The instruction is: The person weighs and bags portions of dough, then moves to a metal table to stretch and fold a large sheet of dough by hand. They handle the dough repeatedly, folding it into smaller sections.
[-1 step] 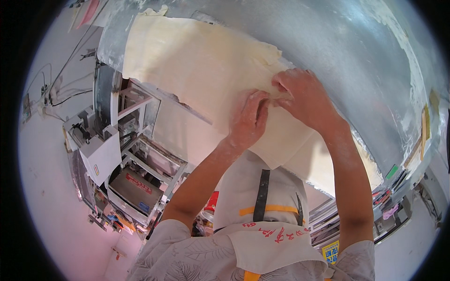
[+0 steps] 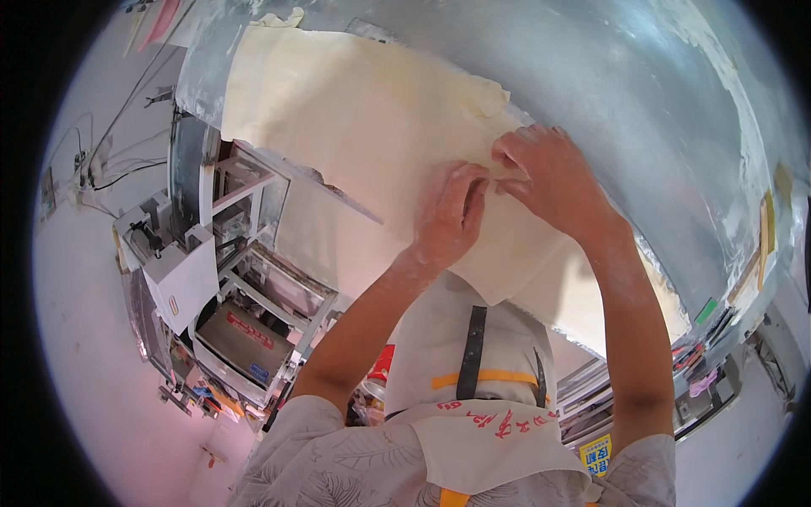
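Note:
A wide, thin sheet of pale dough (image 2: 338, 93) lies over the steel work table (image 2: 642, 160), and part of it hangs past the near edge toward my apron (image 2: 473, 338). My left hand (image 2: 450, 211) is closed on the dough sheet near its middle, fingers curled and thumb against them. Close beside it on the right, my right hand (image 2: 545, 177) pinches the same sheet. The two sets of fingertips almost meet, and the dough between them is mostly hidden. Flour dusts both hands.
Left of the table stands a metal-framed machine with a white box (image 2: 182, 283) on it. A green piece (image 2: 706, 310) and a wooden strip (image 2: 764, 237) lie by the table's right edge. Racks and a yellow printed package (image 2: 596, 456) are below on the right.

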`<state>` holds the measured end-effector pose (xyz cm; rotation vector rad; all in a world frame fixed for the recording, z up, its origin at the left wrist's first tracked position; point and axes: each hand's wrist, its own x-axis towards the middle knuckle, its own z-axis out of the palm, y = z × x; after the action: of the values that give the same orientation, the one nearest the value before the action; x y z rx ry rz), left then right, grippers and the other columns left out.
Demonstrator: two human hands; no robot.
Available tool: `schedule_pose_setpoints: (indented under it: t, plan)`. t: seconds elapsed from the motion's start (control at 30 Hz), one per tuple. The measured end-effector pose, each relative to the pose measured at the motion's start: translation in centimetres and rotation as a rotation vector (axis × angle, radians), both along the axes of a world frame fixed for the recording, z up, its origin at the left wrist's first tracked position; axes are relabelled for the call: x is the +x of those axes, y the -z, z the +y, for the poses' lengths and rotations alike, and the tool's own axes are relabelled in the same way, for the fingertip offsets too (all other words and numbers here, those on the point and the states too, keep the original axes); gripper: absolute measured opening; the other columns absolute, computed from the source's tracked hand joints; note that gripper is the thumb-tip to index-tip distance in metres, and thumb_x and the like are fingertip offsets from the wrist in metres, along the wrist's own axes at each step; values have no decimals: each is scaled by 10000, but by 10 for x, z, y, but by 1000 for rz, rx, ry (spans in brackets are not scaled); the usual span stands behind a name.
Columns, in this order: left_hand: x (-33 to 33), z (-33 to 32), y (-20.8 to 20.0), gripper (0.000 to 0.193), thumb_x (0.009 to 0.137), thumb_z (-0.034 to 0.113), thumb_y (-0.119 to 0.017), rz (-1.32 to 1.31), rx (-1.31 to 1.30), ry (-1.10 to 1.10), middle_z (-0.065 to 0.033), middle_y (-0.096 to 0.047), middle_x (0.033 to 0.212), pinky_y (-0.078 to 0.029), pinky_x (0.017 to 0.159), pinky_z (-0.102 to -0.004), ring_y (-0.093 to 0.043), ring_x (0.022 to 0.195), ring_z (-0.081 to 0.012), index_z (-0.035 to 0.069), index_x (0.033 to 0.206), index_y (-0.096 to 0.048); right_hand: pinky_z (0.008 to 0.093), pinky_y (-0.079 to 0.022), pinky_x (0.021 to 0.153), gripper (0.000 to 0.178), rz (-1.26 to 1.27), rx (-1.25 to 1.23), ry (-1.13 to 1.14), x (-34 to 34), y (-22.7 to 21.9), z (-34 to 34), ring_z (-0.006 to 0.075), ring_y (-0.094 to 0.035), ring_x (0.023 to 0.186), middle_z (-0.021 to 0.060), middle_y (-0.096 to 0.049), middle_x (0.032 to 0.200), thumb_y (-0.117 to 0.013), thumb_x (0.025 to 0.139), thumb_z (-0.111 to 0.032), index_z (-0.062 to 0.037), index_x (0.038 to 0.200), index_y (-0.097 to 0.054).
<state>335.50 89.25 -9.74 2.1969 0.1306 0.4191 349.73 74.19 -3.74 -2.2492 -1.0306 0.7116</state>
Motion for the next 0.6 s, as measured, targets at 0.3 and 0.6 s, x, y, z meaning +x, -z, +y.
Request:
schedule_pose_setpoints:
  t: [0.3,0.6]
  plan:
    - [-2,0,1,314,898,-29,-708,18,45,-13,-117,-688,1196,-464,956,-471,-617,1098,-329,32,1202,-661,424,-524,815,181,255,73,266,10,-4,-11,300,-656,898,121,-683,937,-744,890,-96,-34,1033,-653]
    - [3,-2,-7,457,927,20,-648,69,273,43,-120,-619,1431,-361,1117,-489,-534,1349,-332,22,1383,-627,379,-548,885,209,452,15,624,18,16,-26,253,-695,935,117,-744,1052,-685,947,-82,-15,1144,-706]
